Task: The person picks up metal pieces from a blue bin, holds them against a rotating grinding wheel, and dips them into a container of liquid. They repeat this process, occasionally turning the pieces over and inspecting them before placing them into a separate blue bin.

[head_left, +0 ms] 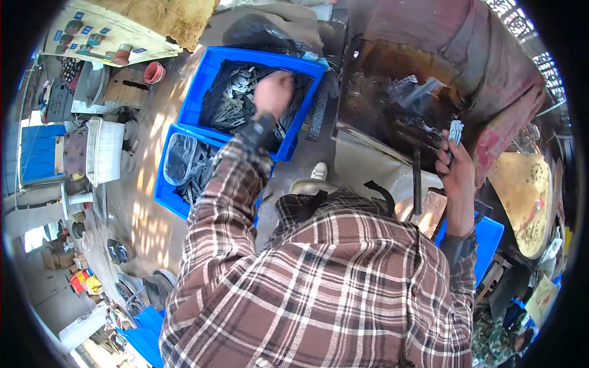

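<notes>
My left hand (273, 92) reaches down into a blue plastic crate (208, 73) full of small flat grey metal pieces (236, 101); its fingers are closed among them, and what they grip is hidden. My right hand (453, 161) is raised at the right and holds a small stack of the same grey metal pieces (456, 130) upright, close to the dark, rusty opening of a big reddish machine (429, 67). Both forearms are in plaid sleeves with dark cuffs.
A second blue crate (164, 190) with metal pieces and a clear plastic cover lies nearer, at the left. Another blue bin (488, 236) is at the right under my arm. A yellowish disc (527, 202) stands far right. A white appliance and clutter line the left side.
</notes>
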`<state>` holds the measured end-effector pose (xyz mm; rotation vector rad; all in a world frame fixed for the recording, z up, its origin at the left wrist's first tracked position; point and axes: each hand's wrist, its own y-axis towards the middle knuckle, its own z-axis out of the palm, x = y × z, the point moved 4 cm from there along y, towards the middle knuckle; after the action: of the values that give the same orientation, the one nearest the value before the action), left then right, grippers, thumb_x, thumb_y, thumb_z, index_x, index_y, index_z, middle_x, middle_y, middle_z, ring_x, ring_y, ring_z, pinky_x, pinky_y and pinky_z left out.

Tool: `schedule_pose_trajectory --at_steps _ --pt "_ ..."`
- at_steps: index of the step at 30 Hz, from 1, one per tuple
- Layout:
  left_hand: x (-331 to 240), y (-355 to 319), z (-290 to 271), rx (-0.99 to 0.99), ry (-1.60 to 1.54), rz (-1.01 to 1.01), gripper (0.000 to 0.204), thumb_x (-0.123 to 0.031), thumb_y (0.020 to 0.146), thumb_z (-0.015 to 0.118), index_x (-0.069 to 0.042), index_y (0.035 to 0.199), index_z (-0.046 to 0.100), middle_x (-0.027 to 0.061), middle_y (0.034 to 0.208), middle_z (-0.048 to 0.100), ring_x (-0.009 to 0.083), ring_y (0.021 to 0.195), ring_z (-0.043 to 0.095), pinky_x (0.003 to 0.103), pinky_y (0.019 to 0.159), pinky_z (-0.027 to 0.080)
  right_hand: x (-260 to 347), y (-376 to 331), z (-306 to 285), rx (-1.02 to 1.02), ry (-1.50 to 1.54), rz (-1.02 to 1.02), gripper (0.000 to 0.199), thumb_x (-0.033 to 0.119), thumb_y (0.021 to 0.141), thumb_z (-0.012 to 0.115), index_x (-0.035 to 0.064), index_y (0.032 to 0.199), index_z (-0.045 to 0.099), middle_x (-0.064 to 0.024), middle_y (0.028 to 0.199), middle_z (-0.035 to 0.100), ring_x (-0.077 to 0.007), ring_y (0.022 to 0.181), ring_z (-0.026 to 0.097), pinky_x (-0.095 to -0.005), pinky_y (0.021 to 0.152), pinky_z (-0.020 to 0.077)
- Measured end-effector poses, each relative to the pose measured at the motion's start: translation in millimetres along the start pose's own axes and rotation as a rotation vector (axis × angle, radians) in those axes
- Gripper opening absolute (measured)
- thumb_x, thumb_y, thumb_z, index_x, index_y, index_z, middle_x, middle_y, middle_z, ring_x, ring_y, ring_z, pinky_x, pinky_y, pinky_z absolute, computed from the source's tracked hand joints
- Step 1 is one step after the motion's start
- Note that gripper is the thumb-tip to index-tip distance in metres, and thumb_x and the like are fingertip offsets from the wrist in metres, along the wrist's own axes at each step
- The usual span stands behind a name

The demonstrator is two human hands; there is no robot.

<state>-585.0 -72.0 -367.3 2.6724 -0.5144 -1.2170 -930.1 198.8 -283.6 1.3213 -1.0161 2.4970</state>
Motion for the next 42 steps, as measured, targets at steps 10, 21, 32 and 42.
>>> schedule_pose_trajectory --at_steps 10,21,32,42 --pt "129 -13 49 0.515 0.52 -0.191 0.038 -0.043 0.082 0.06 -0.012 0.101 0.07 0.0165 0.096 0.069 0.0343 0.091 0.067 0.046 0.075 0.054 -10 -45 -6 0.076 0.083 0.119 0.04 0.036 0.099 0.05 0.0043 0.122 0.055 0.0037 0.085 0.048 -0.0037 0.057 0.033 -0.0183 0.044 0.0228" --pt "103 -7 2 0.185 -0.442 -0.48 0.018 -0.019 0.094 0.054 -0.005 0.104 0.055 0.0108 0.088 0.068 0.0183 0.078 0.066 0.03 0.06 0.054 -17 -57 -12 0.15 0.261 0.033 0.056 0.048 0.102 0.038 0.0007 0.127 0.05 -0.0017 0.088 0.056 -0.0085 0.064 0.045 -0.0208 0.049 0.0309" --pt "-136 12 46 0.576 -0.92 -0.159 0.028 0.001 0.095 0.049 0.0 0.123 0.053 0.0112 0.099 0.066 0.0163 0.087 0.066 0.028 0.08 0.055 -34 -89 -23 0.008 -0.042 -0.005 0.039 0.029 0.099 0.053 0.0004 0.126 0.054 0.0029 0.079 0.05 -0.0028 0.056 0.035 -0.0193 0.046 0.0234" --pt "113 -41 -11 0.117 -0.676 -0.832 0.017 -0.01 0.096 0.046 -0.002 0.109 0.055 0.0137 0.071 0.062 0.0246 0.049 0.058 0.038 0.046 0.051 -52 -86 -50 -0.065 0.003 -0.035 0.028 0.018 0.099 0.052 -0.0003 0.12 0.056 0.0016 0.072 0.046 -0.0016 0.049 0.033 -0.0167 0.04 0.0215"
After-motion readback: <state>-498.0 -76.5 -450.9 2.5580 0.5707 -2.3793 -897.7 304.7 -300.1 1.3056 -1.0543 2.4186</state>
